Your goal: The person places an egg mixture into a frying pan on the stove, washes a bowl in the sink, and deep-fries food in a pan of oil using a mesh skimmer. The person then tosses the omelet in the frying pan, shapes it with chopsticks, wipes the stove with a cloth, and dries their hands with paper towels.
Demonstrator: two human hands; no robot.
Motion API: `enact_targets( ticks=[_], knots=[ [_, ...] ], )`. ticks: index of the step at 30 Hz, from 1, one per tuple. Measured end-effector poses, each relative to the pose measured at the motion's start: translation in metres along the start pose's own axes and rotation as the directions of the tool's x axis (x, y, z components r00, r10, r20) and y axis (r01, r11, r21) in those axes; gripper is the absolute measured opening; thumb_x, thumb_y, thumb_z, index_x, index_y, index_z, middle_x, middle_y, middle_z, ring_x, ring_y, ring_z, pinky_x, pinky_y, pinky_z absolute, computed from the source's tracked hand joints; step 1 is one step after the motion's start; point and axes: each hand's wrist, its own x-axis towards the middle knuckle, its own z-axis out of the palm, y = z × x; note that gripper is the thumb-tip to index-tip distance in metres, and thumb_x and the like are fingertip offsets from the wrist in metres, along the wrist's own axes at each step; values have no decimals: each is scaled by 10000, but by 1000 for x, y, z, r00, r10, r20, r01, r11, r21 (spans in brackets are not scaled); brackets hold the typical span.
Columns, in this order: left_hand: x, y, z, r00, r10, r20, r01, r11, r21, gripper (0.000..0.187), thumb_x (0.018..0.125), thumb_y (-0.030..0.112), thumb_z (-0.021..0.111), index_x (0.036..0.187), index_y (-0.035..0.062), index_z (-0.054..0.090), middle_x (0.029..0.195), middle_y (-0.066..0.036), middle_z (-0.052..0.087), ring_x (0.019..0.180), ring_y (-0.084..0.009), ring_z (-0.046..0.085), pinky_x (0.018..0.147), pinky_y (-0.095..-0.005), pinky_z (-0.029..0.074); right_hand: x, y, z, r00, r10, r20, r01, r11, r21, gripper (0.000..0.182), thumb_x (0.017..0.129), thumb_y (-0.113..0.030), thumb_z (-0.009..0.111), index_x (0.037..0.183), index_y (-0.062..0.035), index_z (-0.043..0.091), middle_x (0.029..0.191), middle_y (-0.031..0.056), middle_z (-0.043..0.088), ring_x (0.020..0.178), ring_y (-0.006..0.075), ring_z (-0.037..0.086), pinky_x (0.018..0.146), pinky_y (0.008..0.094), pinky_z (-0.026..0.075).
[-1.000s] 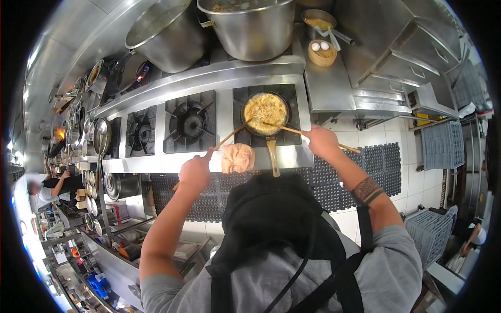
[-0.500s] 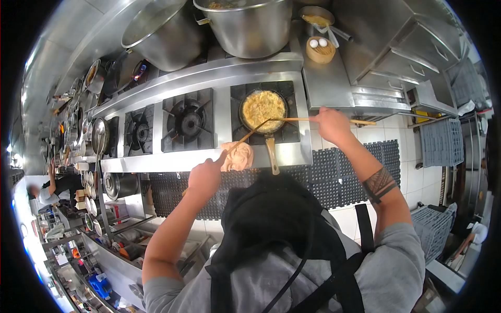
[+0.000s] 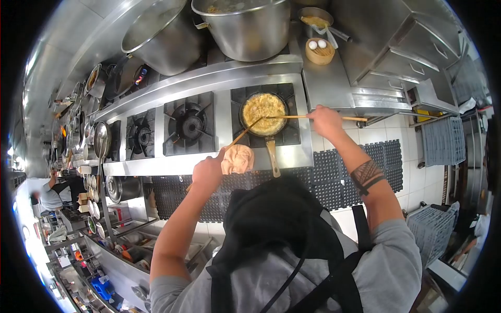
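Observation:
A small frying pan (image 3: 271, 136) with yellow egg mixture (image 3: 263, 107) sits on the right-hand burner of a steel gas range. My left hand (image 3: 207, 171) grips a long wooden stick (image 3: 241, 136) whose tip reaches into the pan from the lower left. My right hand (image 3: 325, 120) grips a second wooden stick (image 3: 292, 117) lying almost level, tip in the egg. A crumpled tan cloth (image 3: 238, 158) rests on the range's front ledge beside the pan handle.
Two unlit burners (image 3: 189, 123) lie left of the pan. Large steel pots (image 3: 245, 28) stand on the back shelf, with a bamboo basket of two eggs (image 3: 319, 51) to the right. Black floor mats (image 3: 334, 180) run below. Another person (image 3: 55, 190) works far left.
My right hand rose and swung its stick from a slant to nearly level across the pan. My left hand moved right, closer to the cloth, its stick still in the egg.

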Motion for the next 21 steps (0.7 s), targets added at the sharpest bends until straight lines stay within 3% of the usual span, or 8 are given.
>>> enact_targets(
  ticks=[2, 6, 8, 11, 15, 18, 21],
  knots=[
    [-3, -5, 4, 1000, -2, 25, 3, 1000, -26, 700, 845, 93, 585, 1500, 209, 367, 958, -196, 655, 842, -348, 691, 722, -443, 565, 1, 23, 17, 994, -49, -95, 53, 998, 35, 258, 852, -124, 589, 998, -235, 769, 981, 78, 635, 942, 289, 655, 776, 427, 535],
    [-11, 5, -13, 1000, -31, -1, 31, 999, -33, 730, 809, 38, 558, 1493, 231, 390, 884, -186, 648, 775, -353, 679, 697, -455, 554, -5, 11, -21, 999, 17, -39, -16, 999, 39, 271, 851, -118, 585, 1011, -238, 768, 995, 86, 638, 959, 290, 655, 790, 421, 539],
    [4, 11, -14, 1000, 9, -21, -9, 1000, -25, 678, 867, 105, 567, 1505, 187, 354, 973, -209, 651, 849, -348, 694, 723, -441, 567, 1, -4, -29, 999, 6, -51, -4, 999, 44, 309, 852, -105, 570, 1034, -261, 766, 1012, 91, 643, 983, 289, 652, 807, 419, 540],
    [25, 7, 3, 1000, -16, 11, 16, 999, -41, 674, 866, 88, 554, 1503, 189, 358, 980, -211, 648, 832, -355, 694, 719, -445, 567, 17, 6, 11, 999, 7, -33, -6, 1000, 24, 309, 854, -110, 561, 1026, -261, 767, 1014, 87, 647, 964, 290, 657, 802, 424, 541],
    [14, 3, -6, 998, 15, -65, -15, 1000, 5, 659, 873, 80, 537, 1500, 190, 364, 958, -197, 650, 814, -348, 697, 708, -438, 571, 10, 14, -8, 998, 35, -45, -32, 998, 57, 294, 863, -118, 547, 1009, -244, 769, 1013, 87, 650, 943, 291, 662, 794, 427, 544],
    [24, 18, -29, 997, -1, -73, -3, 999, -53, 641, 881, 78, 529, 1493, 190, 376, 949, -182, 653, 821, -332, 700, 705, -429, 575, 15, -5, -20, 988, 27, -152, -15, 997, 82, 255, 857, -118, 563, 970, -218, 769, 1019, 86, 651, 932, 299, 665, 784, 426, 547],
    [56, 18, -24, 995, -6, -97, 11, 999, 49, 610, 898, 75, 495, 1487, 193, 392, 957, -176, 655, 841, -324, 700, 708, -423, 578, 35, -7, -2, 978, 67, -198, -59, 997, 43, 235, 851, -115, 567, 946, -202, 764, 1015, 94, 650, 932, 301, 666, 775, 425, 551]
  ],
)
